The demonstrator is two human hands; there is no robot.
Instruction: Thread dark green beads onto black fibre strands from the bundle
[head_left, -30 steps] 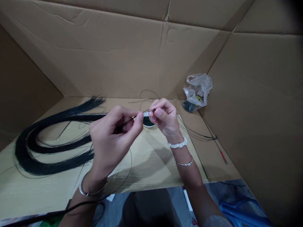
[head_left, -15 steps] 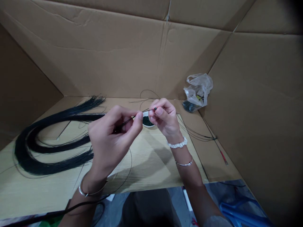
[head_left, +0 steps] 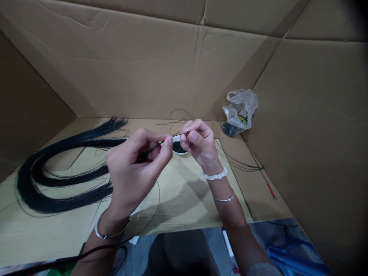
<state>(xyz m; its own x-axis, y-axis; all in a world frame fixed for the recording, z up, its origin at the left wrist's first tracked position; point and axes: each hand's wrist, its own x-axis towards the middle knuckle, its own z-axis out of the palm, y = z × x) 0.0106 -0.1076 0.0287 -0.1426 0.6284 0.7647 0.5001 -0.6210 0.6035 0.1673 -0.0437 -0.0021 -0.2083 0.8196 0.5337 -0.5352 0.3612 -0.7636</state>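
Observation:
Thumb and forefinger of my left hand (head_left: 138, 165) pinch a thin dark wire (head_left: 156, 147), which runs out past the fingertips to the right. At its far end sits a tiny dark bead (head_left: 188, 132), between the thumb and fingers of my right hand (head_left: 199, 143). Both hands are raised over the table, close to each other. Behind the fingertips stands a small white bowl (head_left: 179, 153) holding many dark green grains that look like beads; my right hand covers part of it.
On the left of the wooden table (head_left: 184, 199) lies a thick curved bundle of black wires (head_left: 27, 184). A clear plastic bag (head_left: 243, 109) with dark contents rests by the cardboard wall (head_left: 129, 69). Loose wires (head_left: 238, 165) and a red-tipped piece (head_left: 271, 191) lie at right.
Almost nothing differs. Both hands keep their pinch on the wire and bead, with only a very slight shift in view.

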